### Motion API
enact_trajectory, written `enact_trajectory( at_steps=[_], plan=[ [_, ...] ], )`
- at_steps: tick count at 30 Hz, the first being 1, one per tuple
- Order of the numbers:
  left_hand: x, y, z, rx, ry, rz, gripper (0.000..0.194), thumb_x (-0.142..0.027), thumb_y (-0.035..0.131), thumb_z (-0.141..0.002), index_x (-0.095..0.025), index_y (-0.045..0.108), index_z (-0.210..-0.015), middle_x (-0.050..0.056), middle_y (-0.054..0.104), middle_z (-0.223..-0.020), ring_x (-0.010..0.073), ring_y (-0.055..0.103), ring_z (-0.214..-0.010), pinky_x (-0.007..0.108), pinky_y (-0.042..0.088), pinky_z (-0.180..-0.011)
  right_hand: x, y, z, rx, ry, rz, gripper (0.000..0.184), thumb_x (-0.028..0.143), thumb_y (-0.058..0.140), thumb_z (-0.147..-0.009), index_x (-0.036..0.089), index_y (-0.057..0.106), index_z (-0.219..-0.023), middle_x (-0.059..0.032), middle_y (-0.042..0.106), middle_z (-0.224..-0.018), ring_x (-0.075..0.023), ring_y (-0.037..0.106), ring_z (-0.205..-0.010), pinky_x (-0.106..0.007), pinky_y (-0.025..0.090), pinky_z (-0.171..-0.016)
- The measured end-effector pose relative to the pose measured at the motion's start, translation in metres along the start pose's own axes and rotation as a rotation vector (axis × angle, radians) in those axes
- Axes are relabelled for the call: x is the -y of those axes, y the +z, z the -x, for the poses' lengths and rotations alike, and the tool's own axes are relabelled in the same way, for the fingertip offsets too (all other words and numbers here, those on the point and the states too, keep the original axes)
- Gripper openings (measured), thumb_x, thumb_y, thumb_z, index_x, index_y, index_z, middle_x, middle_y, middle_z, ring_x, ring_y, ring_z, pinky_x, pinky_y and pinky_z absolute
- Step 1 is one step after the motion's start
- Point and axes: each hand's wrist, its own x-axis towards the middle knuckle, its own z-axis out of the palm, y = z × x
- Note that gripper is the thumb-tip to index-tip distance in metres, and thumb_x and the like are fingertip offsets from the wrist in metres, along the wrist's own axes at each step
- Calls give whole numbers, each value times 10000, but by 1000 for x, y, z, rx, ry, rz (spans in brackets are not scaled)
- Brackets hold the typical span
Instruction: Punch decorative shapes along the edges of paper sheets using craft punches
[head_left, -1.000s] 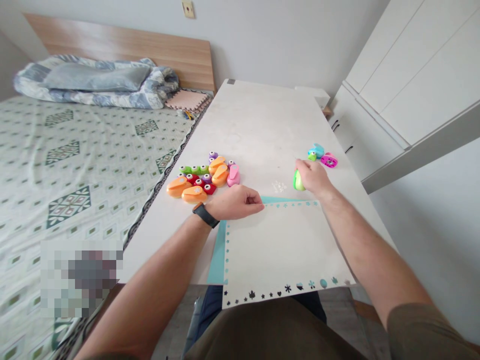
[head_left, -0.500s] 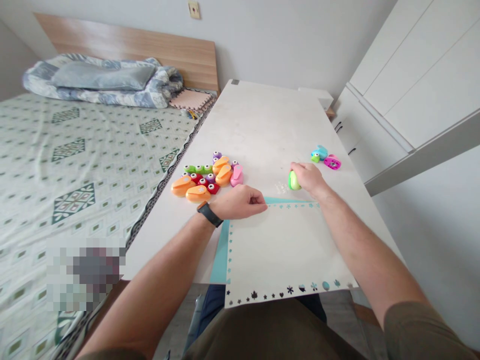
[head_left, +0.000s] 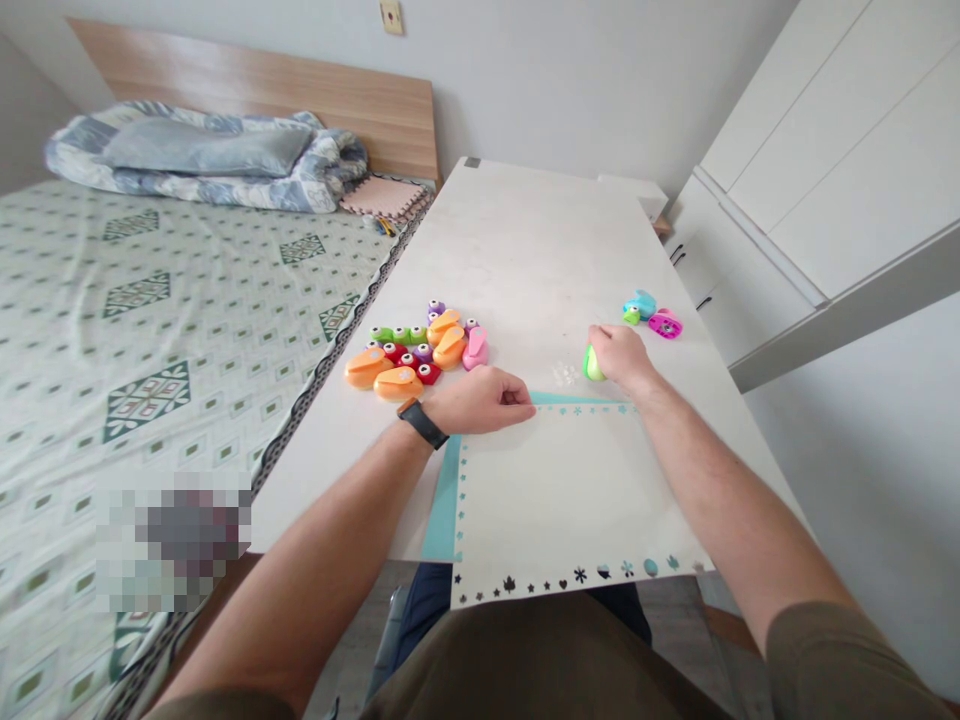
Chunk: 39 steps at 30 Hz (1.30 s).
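Note:
My right hand (head_left: 621,357) is closed around a light green craft punch (head_left: 595,364), just beyond the far right part of a white paper sheet (head_left: 555,480). Small shapes cut through the sheet run along its far, left and near edges. Beneath it lies a light blue sheet (head_left: 441,515), showing at the left and far sides. My left hand (head_left: 491,400), fingers curled, rests at the far left corner of the white sheet; whether it pinches the paper is hidden. Small white paper cut-outs (head_left: 565,374) lie on the table left of the green punch.
Several orange craft punches (head_left: 399,383) cluster at the left with a pink punch (head_left: 475,348) and small red, green and purple ones. A blue punch (head_left: 640,304) and a magenta punch (head_left: 665,323) stand at the right. A bed (head_left: 225,300) borders the table's left side.
My right hand has shifted slightly right with the green punch, a little farther from the paper cut-outs. My left hand stays at the sheet's far left corner.

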Motion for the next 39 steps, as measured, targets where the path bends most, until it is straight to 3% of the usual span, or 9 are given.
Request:
enact_trajectory(
  at_steps=[3,6,14,22,28,34,39],
  plan=[
    [0,0,0,-2,3,7,322,-444,589,-874,-158,718,-801,2,654,-665,94,528,-569,222,353,-513,-1,0,0,-21,17,-88,370,476,525,-856,213,669,-640,-29,636,-599,-198,563,-647,-313,362,-587],
    [0,0,0,-3,7,5,316,-436,593,-871,-154,714,-793,1,651,-660,92,524,-564,218,351,-507,0,-1,-1,32,48,-317,361,494,555,-839,203,691,-673,-34,661,-648,-184,578,-654,-290,395,-566],
    [2,1,1,-7,20,1,305,-418,593,-870,-152,721,-795,0,646,-652,90,516,-559,217,346,-504,10,-13,4,397,246,-823,519,651,483,-875,189,646,-703,-48,580,-535,-162,504,-460,-275,320,-384],
    [2,1,2,-15,29,4,295,-419,597,-863,-160,708,-775,-1,651,-650,94,520,-551,233,341,-506,8,-16,5,520,303,-1006,440,572,507,-900,181,659,-769,-75,651,-608,-177,565,-488,-278,407,-415],
    [3,1,2,-13,33,8,286,-414,599,-862,-164,704,-772,-8,654,-655,94,528,-560,232,350,-508,5,-19,4,538,369,-1086,379,500,529,-899,166,658,-774,-73,655,-631,-175,589,-518,-268,417,-421],
    [3,1,2,-8,40,20,285,-406,596,-865,-160,705,-773,-4,657,-660,93,529,-561,228,353,-509,6,-14,2,507,360,-996,359,508,536,-877,189,596,-724,-43,601,-597,-148,514,-453,-264,355,-380],
    [4,2,2,-13,53,5,280,-400,593,-867,-163,709,-774,-12,655,-658,88,523,-561,229,344,-504,4,5,-1,183,246,-489,377,502,481,-885,208,592,-676,-20,538,-537,-161,492,-454,-279,321,-405]
  ],
)
